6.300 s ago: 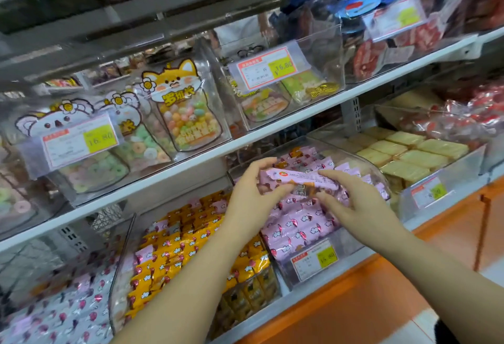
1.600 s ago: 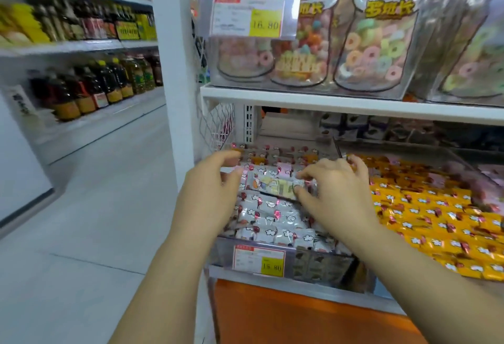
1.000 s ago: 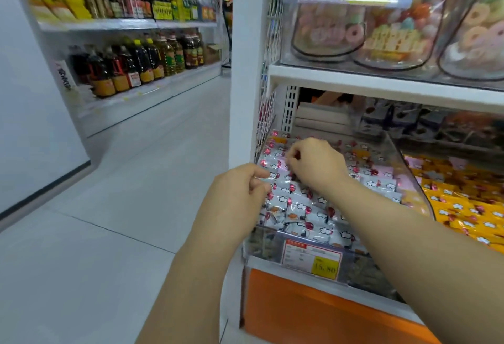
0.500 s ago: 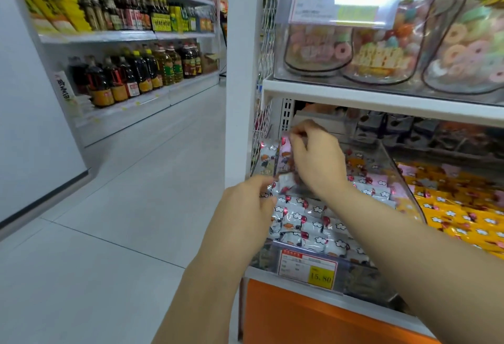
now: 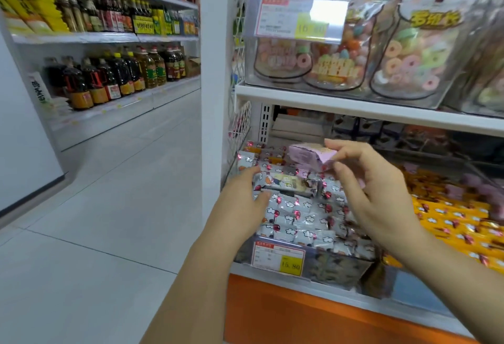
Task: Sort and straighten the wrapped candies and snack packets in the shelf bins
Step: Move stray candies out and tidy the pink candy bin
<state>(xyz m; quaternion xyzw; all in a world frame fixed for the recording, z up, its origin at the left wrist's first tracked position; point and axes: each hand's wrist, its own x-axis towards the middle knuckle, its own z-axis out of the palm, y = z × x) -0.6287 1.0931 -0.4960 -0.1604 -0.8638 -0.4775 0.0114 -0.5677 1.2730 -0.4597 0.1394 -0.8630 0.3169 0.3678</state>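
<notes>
Risk: right hand [image 5: 376, 196] pinches the pink packet [image 5: 308, 156] by one end only, thumb and fingertips. A weak hold, so it could slip into the white candies [image 5: 302, 218], the wrong bin. Left hand [image 5: 240, 201] has its fingers spread loose at the 9 o'clock end of the long packet [image 5: 286, 182], gripping nothing. A sweep could push the heap over the low front wall.

Clear bin [image 5: 341, 267]: white candies, with the long packet on top and the pink packet above its 12 o'clock side. At 3 o'clock: yellow candies [image 5: 452, 221]. Upper shelf, 12 o'clock: gummy bags [image 5: 409, 60].
</notes>
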